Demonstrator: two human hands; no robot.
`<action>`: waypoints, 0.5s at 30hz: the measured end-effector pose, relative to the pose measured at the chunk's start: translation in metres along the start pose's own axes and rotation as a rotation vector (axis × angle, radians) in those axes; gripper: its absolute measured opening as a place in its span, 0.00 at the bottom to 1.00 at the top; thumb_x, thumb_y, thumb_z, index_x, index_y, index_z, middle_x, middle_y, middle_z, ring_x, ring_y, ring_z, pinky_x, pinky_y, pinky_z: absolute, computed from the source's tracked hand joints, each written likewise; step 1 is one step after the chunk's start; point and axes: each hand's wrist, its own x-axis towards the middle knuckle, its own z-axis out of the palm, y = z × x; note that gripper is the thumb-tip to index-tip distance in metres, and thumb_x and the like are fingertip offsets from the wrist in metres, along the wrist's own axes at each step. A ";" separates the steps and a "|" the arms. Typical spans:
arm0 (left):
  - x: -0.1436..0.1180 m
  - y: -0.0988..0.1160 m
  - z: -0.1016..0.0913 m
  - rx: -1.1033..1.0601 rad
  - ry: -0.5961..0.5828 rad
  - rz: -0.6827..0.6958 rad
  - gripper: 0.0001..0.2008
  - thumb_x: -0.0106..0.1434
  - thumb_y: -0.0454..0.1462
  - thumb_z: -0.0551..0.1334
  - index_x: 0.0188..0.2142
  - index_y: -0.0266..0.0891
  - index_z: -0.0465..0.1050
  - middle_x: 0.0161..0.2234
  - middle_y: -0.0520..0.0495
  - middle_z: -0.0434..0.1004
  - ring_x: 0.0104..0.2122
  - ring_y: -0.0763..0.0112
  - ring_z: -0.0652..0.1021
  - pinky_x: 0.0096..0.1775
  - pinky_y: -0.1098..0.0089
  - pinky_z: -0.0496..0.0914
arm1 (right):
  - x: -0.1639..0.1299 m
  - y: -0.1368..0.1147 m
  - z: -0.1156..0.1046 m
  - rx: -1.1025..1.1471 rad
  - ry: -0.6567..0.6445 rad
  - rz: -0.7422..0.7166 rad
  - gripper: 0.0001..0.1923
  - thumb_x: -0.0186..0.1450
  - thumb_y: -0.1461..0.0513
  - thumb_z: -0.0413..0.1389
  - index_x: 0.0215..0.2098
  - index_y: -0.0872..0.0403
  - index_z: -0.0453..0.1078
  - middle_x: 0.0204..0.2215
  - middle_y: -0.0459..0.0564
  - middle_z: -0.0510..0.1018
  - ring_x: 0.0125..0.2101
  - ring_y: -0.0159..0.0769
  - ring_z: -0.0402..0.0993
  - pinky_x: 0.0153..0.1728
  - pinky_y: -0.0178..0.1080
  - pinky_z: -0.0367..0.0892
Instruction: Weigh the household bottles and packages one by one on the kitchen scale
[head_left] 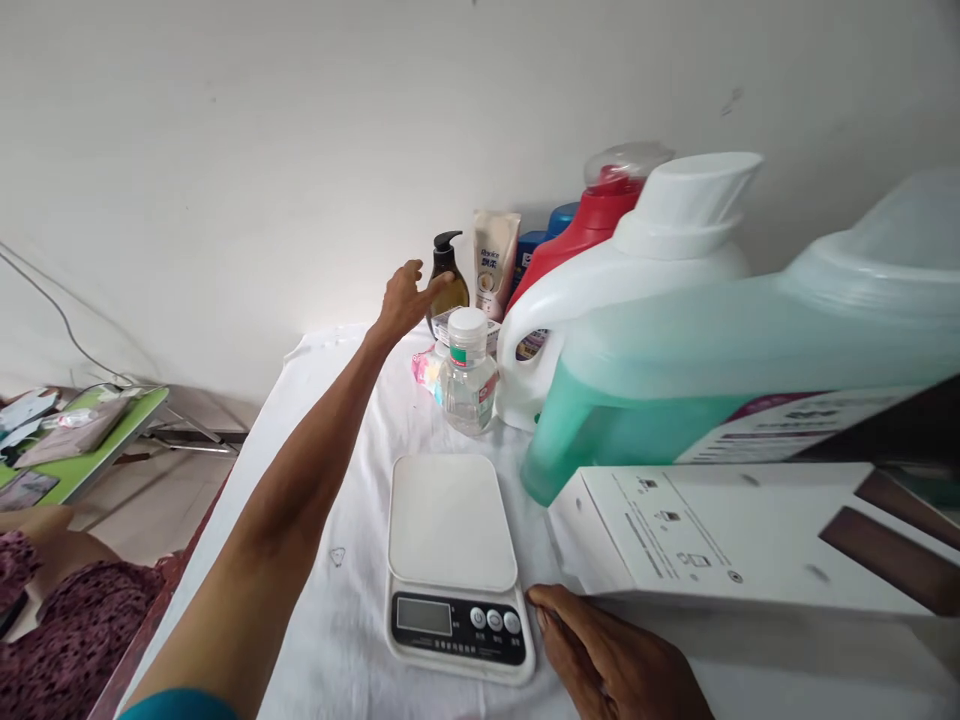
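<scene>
Here the left hand (403, 298), fingers loosely open and empty, touches the dark amber pump bottle (448, 285); the right hand (611, 660) rests flat and empty beside the white digital scale (452, 560).

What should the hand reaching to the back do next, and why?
Probably close the left hand around the brown pump bottle. Its fingertips are already at the bottle's side but open, not yet gripping. The white scale in front sits bare, and the right hand rests beside it.

Kitchen scale (452, 520) at the table's near middle, small capped bottle (467, 385) behind it, pump bottle (448, 280) and tube (494, 262) farther back by the wall, detergent jugs (622, 300) to the right, cardboard box (750, 535) right of the scale.
</scene>
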 end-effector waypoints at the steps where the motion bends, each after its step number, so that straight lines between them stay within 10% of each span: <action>1: -0.015 0.007 -0.009 -0.069 0.045 0.022 0.16 0.71 0.48 0.67 0.47 0.38 0.76 0.52 0.36 0.81 0.49 0.56 0.79 0.50 0.59 0.72 | 0.000 -0.001 0.001 -0.005 -0.002 0.012 0.12 0.77 0.65 0.48 0.49 0.51 0.74 0.29 0.47 0.85 0.23 0.33 0.82 0.25 0.31 0.74; 4: -0.069 0.027 -0.029 -0.211 0.136 0.136 0.20 0.77 0.53 0.56 0.44 0.41 0.77 0.48 0.40 0.83 0.47 0.58 0.80 0.49 0.58 0.73 | 0.002 -0.004 0.001 -0.029 -0.013 0.016 0.13 0.78 0.65 0.47 0.46 0.50 0.73 0.27 0.44 0.83 0.22 0.32 0.81 0.25 0.32 0.71; 8: -0.126 0.038 -0.025 -0.146 -0.076 0.185 0.22 0.66 0.51 0.70 0.53 0.41 0.74 0.52 0.40 0.82 0.52 0.55 0.80 0.50 0.58 0.74 | 0.006 -0.012 -0.001 -0.077 -0.020 0.027 0.14 0.78 0.64 0.46 0.41 0.50 0.73 0.23 0.42 0.81 0.19 0.33 0.79 0.22 0.34 0.67; 15: -0.133 0.034 0.000 -0.091 -0.045 0.084 0.08 0.67 0.40 0.68 0.42 0.41 0.73 0.47 0.43 0.84 0.46 0.60 0.81 0.47 0.62 0.74 | 0.009 -0.019 -0.004 -0.093 -0.068 0.082 0.15 0.76 0.63 0.45 0.38 0.50 0.73 0.21 0.41 0.79 0.20 0.34 0.77 0.24 0.35 0.65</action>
